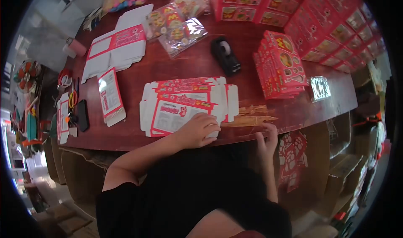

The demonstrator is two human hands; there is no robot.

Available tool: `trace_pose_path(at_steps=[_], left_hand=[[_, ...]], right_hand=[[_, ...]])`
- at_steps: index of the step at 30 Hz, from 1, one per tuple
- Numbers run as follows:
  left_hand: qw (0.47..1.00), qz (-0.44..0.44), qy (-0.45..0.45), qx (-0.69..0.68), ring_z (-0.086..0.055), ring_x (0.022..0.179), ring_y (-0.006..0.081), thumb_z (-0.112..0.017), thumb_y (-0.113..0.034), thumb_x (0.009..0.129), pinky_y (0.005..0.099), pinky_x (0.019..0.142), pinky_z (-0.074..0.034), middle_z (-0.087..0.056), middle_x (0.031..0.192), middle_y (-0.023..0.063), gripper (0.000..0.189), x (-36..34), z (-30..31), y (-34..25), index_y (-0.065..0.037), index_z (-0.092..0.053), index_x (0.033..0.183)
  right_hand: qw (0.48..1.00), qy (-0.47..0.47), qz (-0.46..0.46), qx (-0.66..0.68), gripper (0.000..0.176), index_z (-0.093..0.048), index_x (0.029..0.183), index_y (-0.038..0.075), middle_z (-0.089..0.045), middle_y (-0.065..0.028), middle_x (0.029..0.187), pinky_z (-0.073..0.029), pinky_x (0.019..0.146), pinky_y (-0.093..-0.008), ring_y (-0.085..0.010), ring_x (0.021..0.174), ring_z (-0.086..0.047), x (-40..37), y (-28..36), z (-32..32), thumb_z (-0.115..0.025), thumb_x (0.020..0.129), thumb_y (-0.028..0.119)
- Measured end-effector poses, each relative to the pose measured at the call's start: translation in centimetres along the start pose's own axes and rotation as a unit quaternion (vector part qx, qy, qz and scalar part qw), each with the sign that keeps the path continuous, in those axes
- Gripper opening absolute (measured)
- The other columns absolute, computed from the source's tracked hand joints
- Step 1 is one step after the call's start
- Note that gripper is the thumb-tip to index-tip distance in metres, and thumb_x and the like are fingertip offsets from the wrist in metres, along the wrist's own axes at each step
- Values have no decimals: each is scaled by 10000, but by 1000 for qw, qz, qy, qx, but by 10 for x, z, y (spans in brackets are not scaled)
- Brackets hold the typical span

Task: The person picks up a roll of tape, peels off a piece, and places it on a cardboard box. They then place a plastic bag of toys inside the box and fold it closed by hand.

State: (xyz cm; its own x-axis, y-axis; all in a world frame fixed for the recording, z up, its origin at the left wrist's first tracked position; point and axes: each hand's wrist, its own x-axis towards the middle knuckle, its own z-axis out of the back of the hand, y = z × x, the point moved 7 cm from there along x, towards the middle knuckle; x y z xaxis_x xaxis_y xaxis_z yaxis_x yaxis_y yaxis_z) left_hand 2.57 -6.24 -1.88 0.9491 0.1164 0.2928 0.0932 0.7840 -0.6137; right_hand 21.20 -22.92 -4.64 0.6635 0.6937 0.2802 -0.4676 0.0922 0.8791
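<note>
My left hand (pixel 200 130) lies curled on the near corner of a stack of flat red-and-white cartons (pixel 184 101) on the dark wooden table (pixel 138 139); its fingers are closed on a white flap at the stack's edge. Beside the table's near edge, which is chipped (pixel 252 116), my right hand (pixel 268 138) has its fingers up against the wood. It holds a red-and-white cut-out sheet (pixel 294 156) that hangs below the tabletop.
A black tape dispenser (pixel 226 53) stands mid-table. A pile of red boxes (pixel 281 64) and rows of more boxes (pixel 327 24) fill the right and back. Clear bags of stickers (pixel 178 24), more flat cartons (pixel 117 49), a phone (pixel 82 114) and scissors (pixel 72 98) lie left.
</note>
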Motion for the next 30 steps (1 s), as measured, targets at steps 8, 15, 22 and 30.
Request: trace_pose_path(at_steps=[8, 15, 22, 30], left_hand=[[949, 245, -34, 195, -160, 1377, 353, -664, -459, 746, 602, 1077, -78, -260, 1465, 111, 711, -123, 24, 64, -198, -411, 1357], [946, 239, -170, 139, -237, 1342, 361, -703, -382, 745, 538, 1082, -193, -322, 1420, 120, 665, -136, 74, 79, -148, -453, 1314], [607, 688, -333, 218, -354, 1258, 389, -832, -448, 549, 546, 996, -328, -379, 1348, 222, 1134, -274, 227, 186, -75, -203, 1416], [723, 566, -391, 61, -652, 773, 220, -790, -210, 680, 320, 662, -532, -652, 937, 167, 728, -295, 268, 225, 95, -406, 1219]], right_hand=[[852, 355, 179, -341, 947, -398, 1353, 169, -210, -99, 1477, -79, 1052, -649, -396, 1373, -99, 25, 55, -195, -787, 551, 489], [805, 423, 172, -378, 923, -403, 1353, 157, -212, -91, 1484, -74, 1086, -592, -358, 1388, -87, 57, 71, -214, -784, 569, 461], [913, 274, 226, -202, 680, -457, 1298, 101, -331, -135, 1407, -250, 1063, -486, -386, 1298, -275, 70, 103, -215, -751, 695, 209], [930, 264, 254, -37, 654, -420, 1312, 98, -428, -167, 1282, -357, 994, -419, -348, 1181, -417, 53, 127, -238, -723, 735, 157]])
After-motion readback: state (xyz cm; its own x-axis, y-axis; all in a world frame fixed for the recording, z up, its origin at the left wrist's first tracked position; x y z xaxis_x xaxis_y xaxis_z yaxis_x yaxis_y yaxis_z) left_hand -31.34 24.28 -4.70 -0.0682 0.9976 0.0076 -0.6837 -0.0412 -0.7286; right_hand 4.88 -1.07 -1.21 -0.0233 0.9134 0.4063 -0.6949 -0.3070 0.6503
